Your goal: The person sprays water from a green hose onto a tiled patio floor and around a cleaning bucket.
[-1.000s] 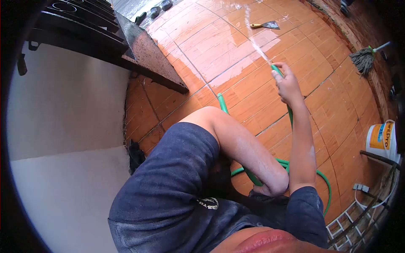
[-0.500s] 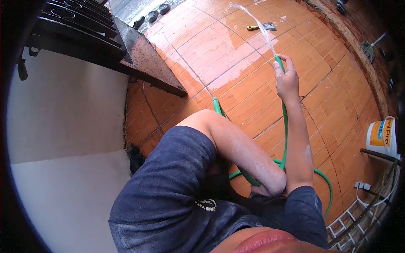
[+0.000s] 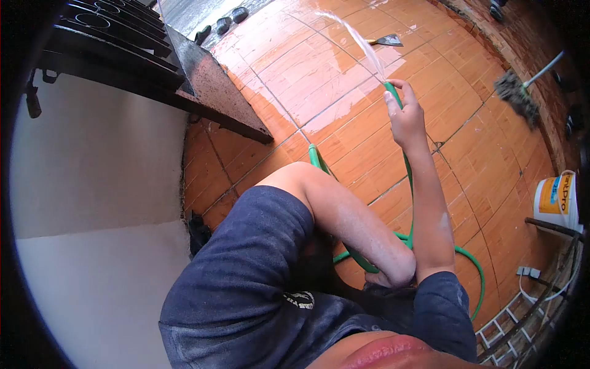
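Right hand (image 3: pixel 407 115) clamped round green hose (image 3: pixel 393 93), its end's long axis pointing forward, slightly left

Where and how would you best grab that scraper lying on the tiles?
Probably by its yellow handle, from above, fingers closing across it. The scraper seems to lie flat on the tiles, its broad blade pointing rightward, away from the handle. The water jet partly hides the handle.

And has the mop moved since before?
Yes. The mop has moved left, judged against the white bucket, further out over the orange tiles.
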